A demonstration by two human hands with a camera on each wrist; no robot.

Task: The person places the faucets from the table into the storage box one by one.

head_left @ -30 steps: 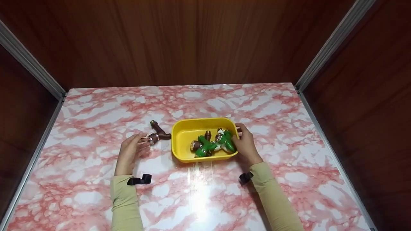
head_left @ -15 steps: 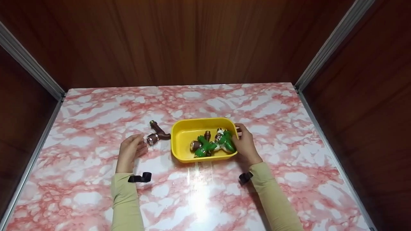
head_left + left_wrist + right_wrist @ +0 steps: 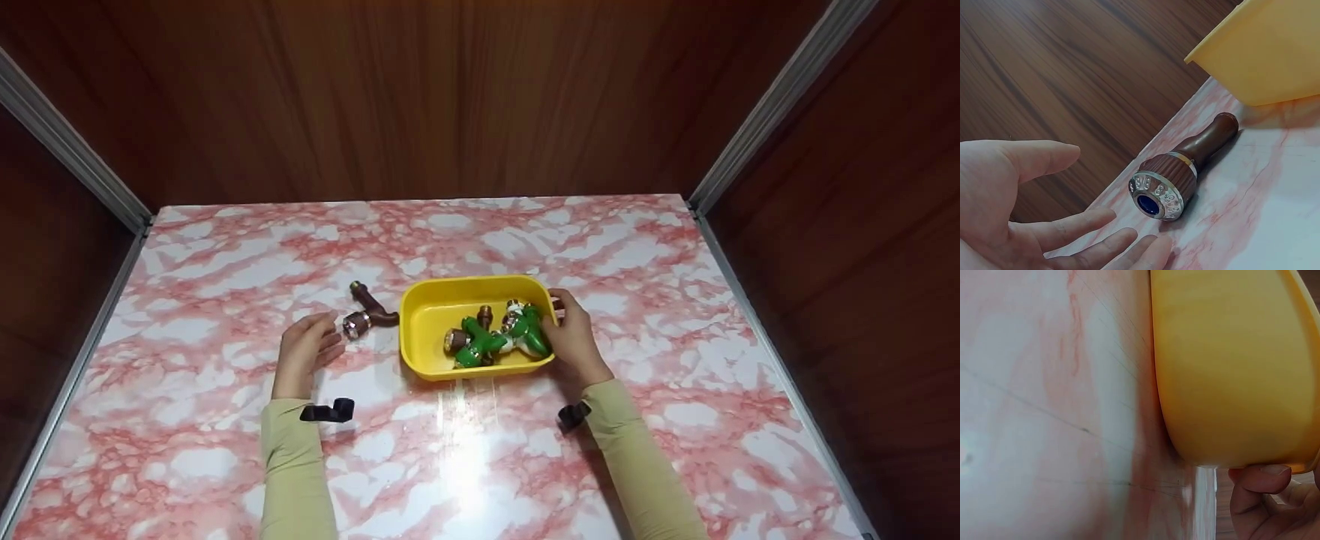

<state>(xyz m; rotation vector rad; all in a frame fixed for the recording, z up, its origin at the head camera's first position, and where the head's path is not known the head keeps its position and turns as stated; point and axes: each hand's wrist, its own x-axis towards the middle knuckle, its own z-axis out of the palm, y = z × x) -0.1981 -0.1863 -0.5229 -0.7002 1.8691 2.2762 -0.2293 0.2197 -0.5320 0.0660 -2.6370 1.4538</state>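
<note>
A brown tap (image 3: 371, 311) with a ribbed, silver-capped knob lies on the table, its spout end close to the yellow tub (image 3: 420, 371). Just left of that knob, my left hand (image 3: 304, 349) is held with fingers spread and relaxed. In the left wrist view a gap separates its fingertips from the tap's knob (image 3: 1162, 185). My right hand (image 3: 574, 334) grips the tub's right end, with the thumb at the rim and curled fingers (image 3: 1261, 478) against the outer wall. Inside the tub lie green taps (image 3: 480, 349) and a brown tap (image 3: 455, 341), partly overlapping, beside a green-and-white one (image 3: 529, 334).
The table (image 3: 225, 270) has a red-and-white marbled top. Dark wood panels (image 3: 420, 97) rise behind it and on both sides, with metal edge strips at the corners. Black straps (image 3: 330, 411) are worn at the wrists over pale green sleeves.
My left hand, whose fingertips were at the brown tap's knob, has drawn slightly left, away from it. The right hand and the tub stay where they were.
</note>
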